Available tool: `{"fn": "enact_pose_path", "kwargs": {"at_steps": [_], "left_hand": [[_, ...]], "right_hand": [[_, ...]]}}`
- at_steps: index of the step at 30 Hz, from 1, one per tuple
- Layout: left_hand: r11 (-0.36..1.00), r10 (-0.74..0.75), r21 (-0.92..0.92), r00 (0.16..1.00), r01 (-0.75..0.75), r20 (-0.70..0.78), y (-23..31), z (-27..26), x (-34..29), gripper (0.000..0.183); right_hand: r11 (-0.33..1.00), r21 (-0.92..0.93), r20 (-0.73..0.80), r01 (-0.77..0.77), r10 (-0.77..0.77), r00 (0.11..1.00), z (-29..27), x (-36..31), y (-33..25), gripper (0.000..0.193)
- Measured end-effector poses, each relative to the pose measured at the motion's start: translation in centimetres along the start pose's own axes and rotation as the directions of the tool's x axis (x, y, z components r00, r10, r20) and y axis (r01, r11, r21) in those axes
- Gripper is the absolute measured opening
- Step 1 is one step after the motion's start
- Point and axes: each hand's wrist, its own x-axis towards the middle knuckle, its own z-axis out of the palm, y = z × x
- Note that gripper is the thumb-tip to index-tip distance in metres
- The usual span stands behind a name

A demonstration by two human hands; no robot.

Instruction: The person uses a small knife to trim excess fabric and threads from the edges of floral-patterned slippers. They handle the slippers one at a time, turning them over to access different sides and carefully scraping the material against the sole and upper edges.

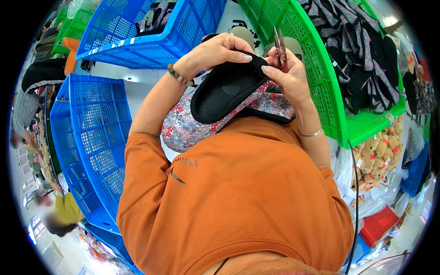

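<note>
A floral slipper [188, 123] with a black lining and black edging lies tilted across my front, its opening facing up. My left hand [217, 54] is closed on the black rim at its far end, thumb on top. My right hand [289, 79] pinches the same rim a little to the right. Thread snips [280, 50] are tucked in that right hand, their two pointed blades sticking up and slightly apart. Beneath the slipper, a second piece of the same floral cloth [277, 106] with black edging shows in part; the rest of it is hidden.
A green crate [321, 87] full of black and floral slippers [353, 50] stands at the right. Blue crates [103, 123] stand at the left, and another blue crate [133, 49] holds slippers ahead. Plush toys [378, 153] lie at the right, near a hanging black cable [355, 197]. People work at far left.
</note>
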Motion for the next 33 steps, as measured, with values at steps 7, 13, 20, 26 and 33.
{"fn": "enact_pose_path", "kwargs": {"at_steps": [7, 13, 20, 26, 33], "left_hand": [[0.967, 0.044, -0.256, 0.992, -0.011, 0.122, -2.6, -0.6, -0.5, 0.022], [0.916, 0.124, -0.395, 0.987, -0.076, 0.099, -4.6, 0.0, -0.7, 0.031], [0.884, 0.159, -0.46, 0.981, -0.09, 0.114, -5.5, 0.0, -0.4, 0.035], [0.885, 0.128, -0.459, 0.989, -0.077, 0.081, -4.7, 0.2, -1.0, 0.04], [0.949, 0.097, -0.302, 0.995, -0.088, 0.015, -3.9, 0.7, -1.0, 0.039]], "right_hand": [[0.999, -0.029, 0.019, -0.015, 0.015, 1.0, 0.4, -0.3, 1.8, 0.03], [0.926, -0.363, -0.008, 0.106, -0.117, 0.993, 0.5, -1.2, 3.1, 0.031], [0.928, -0.372, -0.001, -0.017, 0.018, 1.0, 0.0, -1.2, 2.4, 0.033], [0.937, -0.348, 0.067, 0.026, -0.002, 0.998, 1.0, -1.3, 0.6, 0.031], [0.735, -0.621, 0.124, 0.272, -0.25, 0.96, 1.5, 0.0, 0.6, 0.019]]}}
